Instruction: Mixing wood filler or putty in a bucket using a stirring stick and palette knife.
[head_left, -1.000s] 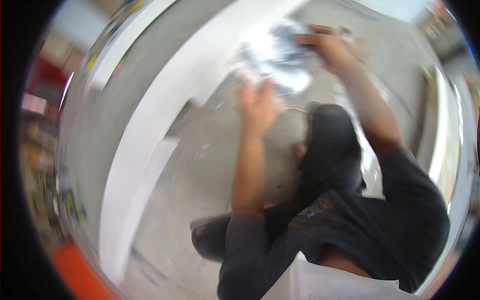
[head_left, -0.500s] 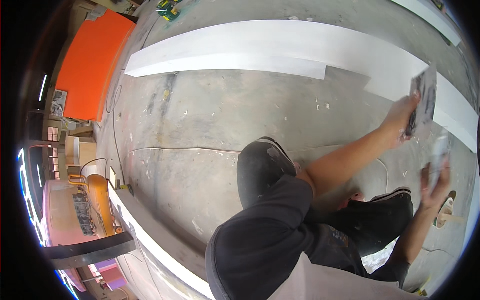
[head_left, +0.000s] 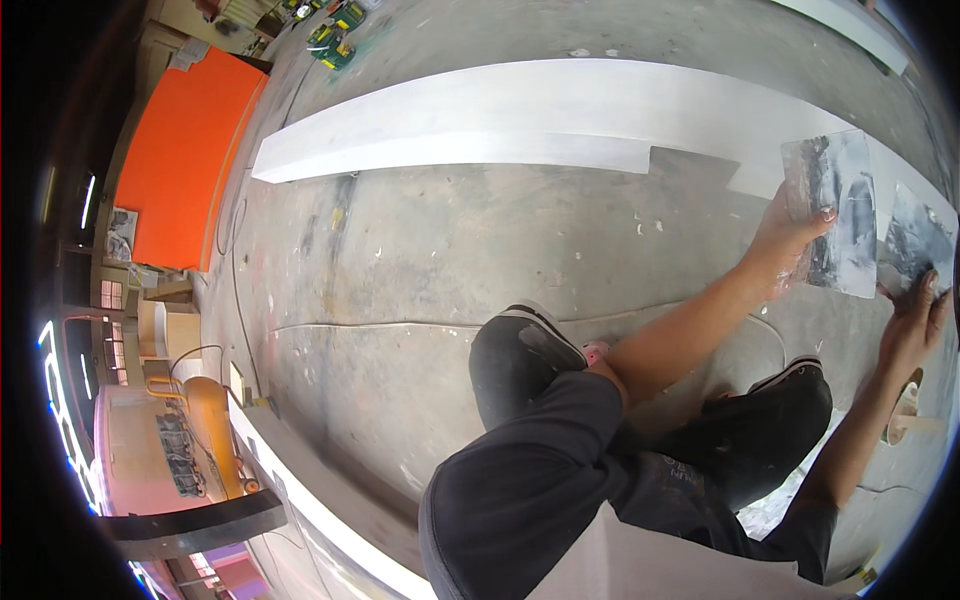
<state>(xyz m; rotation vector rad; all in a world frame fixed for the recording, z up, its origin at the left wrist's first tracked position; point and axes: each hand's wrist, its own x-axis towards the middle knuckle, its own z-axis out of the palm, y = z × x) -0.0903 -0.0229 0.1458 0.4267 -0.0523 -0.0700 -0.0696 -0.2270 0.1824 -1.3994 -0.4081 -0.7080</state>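
Note:
My left hand (head_left: 782,245) is closed around a flat rectangular putty scraper (head_left: 845,215) smeared grey and white, its thumb lying on the broad face. To its right, my right hand (head_left: 908,335) pinches a second smeared putty scraper (head_left: 925,235) by its lower edge. The two blades are held up side by side with a narrow gap between them. Behind them runs a long white board (head_left: 450,120) with a notch in its near edge. Whether either blade touches the board cannot be told.
Green and yellow containers (head_left: 328,45) stand at the far left, beyond an orange panel (head_left: 175,165). An orange air compressor (head_left: 208,425) is at the left. A thin cable (head_left: 400,324) crosses the concrete floor. Beside my right forearm sits a round tub (head_left: 902,415).
Both scrapers have turned so their smeared faces show. My right hand has moved up and to the right; my left hand has shifted slightly left. The view has tilted a little.

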